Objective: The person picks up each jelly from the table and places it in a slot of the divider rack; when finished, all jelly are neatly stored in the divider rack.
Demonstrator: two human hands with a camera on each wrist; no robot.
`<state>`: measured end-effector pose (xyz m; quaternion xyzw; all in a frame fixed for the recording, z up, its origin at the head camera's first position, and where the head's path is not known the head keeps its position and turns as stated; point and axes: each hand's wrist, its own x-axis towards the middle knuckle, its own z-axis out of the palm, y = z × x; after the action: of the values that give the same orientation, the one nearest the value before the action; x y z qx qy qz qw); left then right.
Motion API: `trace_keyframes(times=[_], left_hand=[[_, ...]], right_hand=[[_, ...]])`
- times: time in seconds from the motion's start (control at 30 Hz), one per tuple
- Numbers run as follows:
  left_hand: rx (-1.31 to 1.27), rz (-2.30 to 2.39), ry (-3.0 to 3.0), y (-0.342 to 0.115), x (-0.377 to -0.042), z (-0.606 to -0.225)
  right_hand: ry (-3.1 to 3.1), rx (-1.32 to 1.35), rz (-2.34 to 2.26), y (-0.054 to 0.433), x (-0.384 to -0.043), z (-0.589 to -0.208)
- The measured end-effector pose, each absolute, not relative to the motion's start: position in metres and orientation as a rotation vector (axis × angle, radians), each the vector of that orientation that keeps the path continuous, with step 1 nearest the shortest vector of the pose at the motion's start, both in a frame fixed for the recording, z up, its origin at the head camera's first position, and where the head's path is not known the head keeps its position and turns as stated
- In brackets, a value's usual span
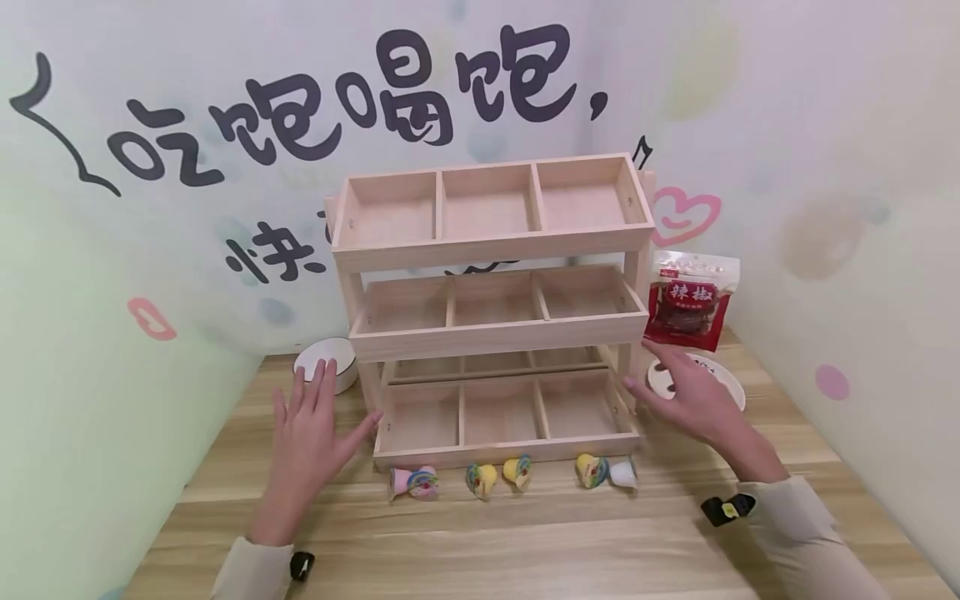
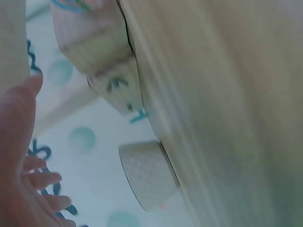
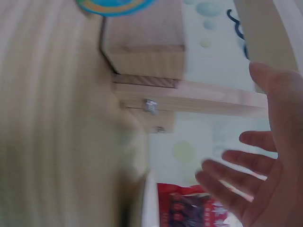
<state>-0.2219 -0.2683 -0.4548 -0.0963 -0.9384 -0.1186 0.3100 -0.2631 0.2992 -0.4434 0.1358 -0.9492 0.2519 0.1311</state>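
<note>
A wooden three-tier rack point(image 1: 491, 332) stands at the middle of the table, its slanted trays split into compartments by dividers. My left hand point(image 1: 303, 442) is beside the rack's left side with fingers spread, the thumb close to the lowest tray point(image 1: 502, 454). On the other side, my right hand point(image 1: 693, 396) has its fingers extended and parted near the right post. Neither hand holds anything. Small jelly cups with colourful lids lie along the front of the lowest tray: a pink one point(image 1: 401, 481), yellow ones point(image 1: 517, 472) and a white one point(image 1: 622, 473).
Behind my left hand sits a white bowl point(image 1: 337, 362). At the right, a white plate point(image 1: 731, 387) lies partly under my right hand in the head view, with a red and white snack bag point(image 1: 692, 300) upright behind it. Painted walls point(image 1: 847, 250) close in the table point(image 1: 525, 542).
</note>
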Motion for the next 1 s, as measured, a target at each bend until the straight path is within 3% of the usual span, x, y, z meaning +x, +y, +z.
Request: trace_keyframes(times=[0.27,0.7,1.0], left_hand=[[-0.491,-0.442,-2.173,-0.231,-0.207,-0.446],[-0.915,-0.595,-2.362,-0.108,-0.184,-0.454],[-1.195,-0.536,-2.406,-0.051,-0.178,-0.453]], right_hand=[[-2.758,0.581,1.019,0.298,-0.272,-0.465],[-2.81,0.471,1.055,0.294,-0.274,-0.486],[-2.818,0.357,1.012,0.289,-0.272,-0.483]])
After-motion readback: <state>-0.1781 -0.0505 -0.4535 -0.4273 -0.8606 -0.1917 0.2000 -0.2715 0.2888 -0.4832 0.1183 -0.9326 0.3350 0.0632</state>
